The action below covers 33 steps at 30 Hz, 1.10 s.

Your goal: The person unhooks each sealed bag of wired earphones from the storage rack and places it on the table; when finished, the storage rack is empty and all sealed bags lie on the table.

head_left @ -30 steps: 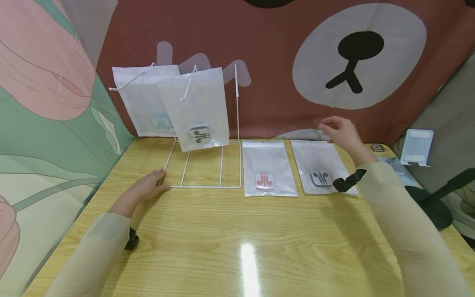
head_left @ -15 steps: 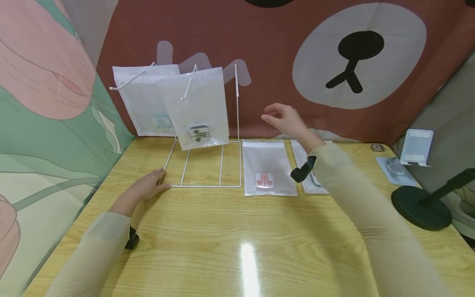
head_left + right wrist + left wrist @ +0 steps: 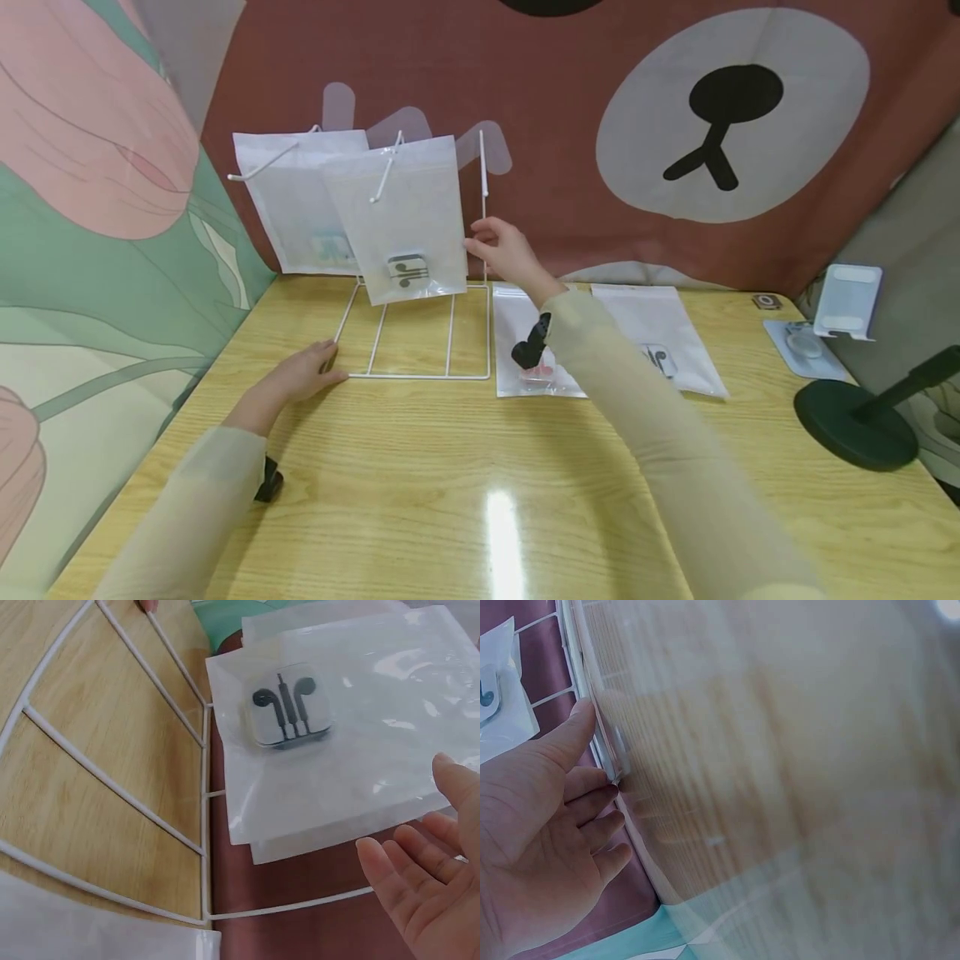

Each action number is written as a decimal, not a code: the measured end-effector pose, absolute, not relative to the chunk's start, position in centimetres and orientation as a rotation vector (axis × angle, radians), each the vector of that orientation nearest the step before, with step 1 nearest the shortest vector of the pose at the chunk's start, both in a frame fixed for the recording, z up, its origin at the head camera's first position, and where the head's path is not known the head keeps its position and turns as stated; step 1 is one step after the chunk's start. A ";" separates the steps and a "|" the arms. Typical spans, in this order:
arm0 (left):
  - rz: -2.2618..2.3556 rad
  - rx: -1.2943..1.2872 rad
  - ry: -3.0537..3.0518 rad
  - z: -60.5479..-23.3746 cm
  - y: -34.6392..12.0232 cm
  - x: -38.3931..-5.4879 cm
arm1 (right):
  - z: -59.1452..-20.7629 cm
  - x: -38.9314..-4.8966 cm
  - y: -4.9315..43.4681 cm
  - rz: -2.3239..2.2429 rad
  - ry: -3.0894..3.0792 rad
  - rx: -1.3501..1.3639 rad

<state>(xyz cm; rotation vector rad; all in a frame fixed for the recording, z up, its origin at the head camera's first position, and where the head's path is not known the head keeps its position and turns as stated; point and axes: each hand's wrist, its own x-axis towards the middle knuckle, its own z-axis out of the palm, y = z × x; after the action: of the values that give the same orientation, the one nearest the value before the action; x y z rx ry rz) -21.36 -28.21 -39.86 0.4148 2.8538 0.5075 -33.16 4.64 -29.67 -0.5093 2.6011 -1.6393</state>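
In the head view my left hand (image 3: 303,371) touches the front left corner of a white wire rack (image 3: 416,377), its thumb and loose fingers against the corner. My right hand (image 3: 508,250) is at the right edge of a white zip bag (image 3: 401,225) hanging from the rack's middle hook. In the right wrist view the thumb and fingers (image 3: 375,862) are apart beside that edge; contact cannot be told. Cased earphones (image 3: 291,705) with dark print show through this bag. Another white bag (image 3: 281,200) hangs from the left hook, partly behind it.
Right of the rack, a zip bag with pink earphones (image 3: 507,333) lies partly under my right forearm. Another bag (image 3: 637,308) with dark earphones lies beside it. Farther right are a small square object (image 3: 767,302), a phone stand (image 3: 847,300) and a round black base (image 3: 855,425).
My right hand has moved left from above the rightmost bag to the hanging bag's right edge. My left hand has stayed at the rack corner.
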 end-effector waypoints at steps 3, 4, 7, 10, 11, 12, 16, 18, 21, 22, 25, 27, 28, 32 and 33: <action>0.509 0.423 2.856 -39.7 -28.2 -21.3 | -30.1 -33.2 3.7 -1.681 2.560 -0.494; 0.511 0.425 2.855 -39.7 -28.2 -21.3 | -30.3 -33.2 3.4 -1.695 2.545 -0.488; 0.514 0.422 2.850 -39.7 -28.1 -21.2 | -30.5 -33.1 2.7 -1.741 2.513 -0.452; 0.515 0.415 2.848 -39.7 -28.2 -21.2 | -30.7 -33.1 2.1 -1.811 2.490 -0.406; 0.514 0.412 2.848 -39.7 -28.2 -21.2 | -30.8 -33.0 1.9 -1.841 2.478 -0.393; 0.514 0.410 2.848 -39.7 -28.2 -21.2 | -30.8 -33.0 1.7 -1.871 2.456 -0.377; 0.503 0.416 2.853 -39.6 -28.2 -21.2 | -31.1 -33.0 1.0 -1.942 2.349 -0.380; 0.503 0.421 2.855 -39.6 -28.2 -21.2 | -31.3 -32.9 0.7 -1.954 2.311 -0.387; 0.507 0.428 2.856 -39.6 -28.2 -21.2 | -31.5 -32.7 0.4 -1.978 2.318 -0.411; 0.507 0.431 2.856 -39.6 -28.3 -21.2 | -31.5 -32.6 0.3 -1.997 2.327 -0.410; 0.516 0.425 2.849 -39.7 -28.3 -21.1 | -31.7 -32.3 0.0 -2.023 2.384 -0.431; 0.514 0.421 2.846 -39.7 -28.3 -21.1 | -31.8 -32.3 -0.1 -2.037 2.405 -0.430; 0.513 0.420 2.846 -39.7 -28.3 -21.1 | -31.9 -32.3 -0.1 -2.034 2.417 -0.429; 0.514 0.414 2.845 -39.7 -28.2 -21.1 | -32.1 -32.3 -0.1 -2.038 2.432 -0.425; 0.514 0.412 2.845 -39.7 -28.2 -21.1 | -32.1 -32.3 -0.1 -2.036 2.437 -0.427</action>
<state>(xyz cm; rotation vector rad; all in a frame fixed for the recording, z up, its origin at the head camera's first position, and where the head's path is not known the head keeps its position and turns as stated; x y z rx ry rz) -21.15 -28.21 -39.69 0.4118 2.8445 0.5136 -32.29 -0.09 -32.13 -0.4274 2.4370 -2.0359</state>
